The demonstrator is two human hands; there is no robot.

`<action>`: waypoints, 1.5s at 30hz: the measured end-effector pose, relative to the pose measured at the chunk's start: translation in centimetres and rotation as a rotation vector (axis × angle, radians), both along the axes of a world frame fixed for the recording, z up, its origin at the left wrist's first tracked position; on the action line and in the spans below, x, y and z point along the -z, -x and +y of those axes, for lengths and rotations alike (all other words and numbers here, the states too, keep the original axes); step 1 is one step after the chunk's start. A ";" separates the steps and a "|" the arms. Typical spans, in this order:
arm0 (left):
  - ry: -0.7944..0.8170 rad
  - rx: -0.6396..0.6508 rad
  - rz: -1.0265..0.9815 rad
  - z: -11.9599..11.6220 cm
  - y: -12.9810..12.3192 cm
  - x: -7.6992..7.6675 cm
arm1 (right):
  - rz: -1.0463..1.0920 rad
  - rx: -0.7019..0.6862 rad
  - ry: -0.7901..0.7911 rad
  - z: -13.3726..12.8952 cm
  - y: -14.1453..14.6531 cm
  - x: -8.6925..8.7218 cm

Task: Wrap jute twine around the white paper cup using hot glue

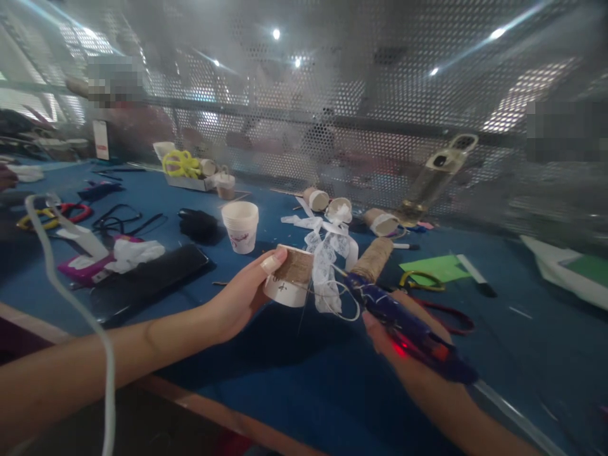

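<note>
My left hand [251,285] is closed around a small paper cup [285,292], tilted on its side, with brown twine [292,266] wrapped over part of it. In my right hand [394,335] is a dark blue hot glue gun [403,316] with a red light glowing on it. Its nozzle points left toward the cup, apart from it. A thin pale loop of cord [350,310] hangs between cup and glue gun. Just behind lie white lace ribbon [327,259] and a roll of twine [375,258].
A stack of white cups [240,227] stands beyond my left hand. Scissors [446,313] and green paper [437,269] lie at right. A black phone [152,285] is at left, near a white cable [78,297]. A clear bottle [430,180] stands by the mesh panel; another person [135,126] is behind it.
</note>
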State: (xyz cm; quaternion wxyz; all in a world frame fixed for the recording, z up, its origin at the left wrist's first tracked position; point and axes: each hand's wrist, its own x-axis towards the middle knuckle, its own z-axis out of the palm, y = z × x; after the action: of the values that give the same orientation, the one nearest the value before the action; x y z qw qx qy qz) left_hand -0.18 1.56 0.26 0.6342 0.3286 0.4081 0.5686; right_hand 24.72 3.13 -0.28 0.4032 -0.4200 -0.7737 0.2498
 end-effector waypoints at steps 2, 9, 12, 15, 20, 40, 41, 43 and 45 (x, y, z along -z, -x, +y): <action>-0.003 0.004 -0.009 0.0 0.0 -0.1 | 0.090 0.019 -0.090 0.2 0.3 -0.3; 0.015 0.036 -0.011 -0.3 -0.1 -0.3 | 0.133 -0.065 -0.017 1.7 1.9 -0.5; 0.032 0.034 -0.004 -0.2 -0.2 -0.3 | 0.121 -0.153 0.070 1.9 2.7 0.0; 0.045 0.028 0.003 -0.1 -0.2 -0.3 | 0.213 -0.181 0.167 1.9 3.4 0.4; 0.061 0.030 0.019 0.0 -0.1 -0.2 | 0.282 -0.168 0.319 1.9 3.6 0.1; 0.014 -0.006 0.103 0.1 0.0 -0.3 | 0.324 -0.014 0.274 1.3 3.1 -1.1; 0.018 -0.008 0.112 0.1 0.0 -0.3 | 0.324 -0.006 0.262 1.3 3.0 -1.2; 0.029 -0.013 0.129 0.0 -0.1 -0.5 | 0.317 -0.014 0.239 1.3 2.8 -1.2; 0.037 -0.014 0.140 -0.1 -0.1 -0.8 | 0.310 -0.035 0.211 1.3 2.5 -1.1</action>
State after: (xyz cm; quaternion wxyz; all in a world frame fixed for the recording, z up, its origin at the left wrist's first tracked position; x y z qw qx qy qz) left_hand -0.07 1.43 1.05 0.6061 0.3528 0.4641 0.5411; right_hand 22.19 4.47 0.84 0.4670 -0.4029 -0.6789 0.3983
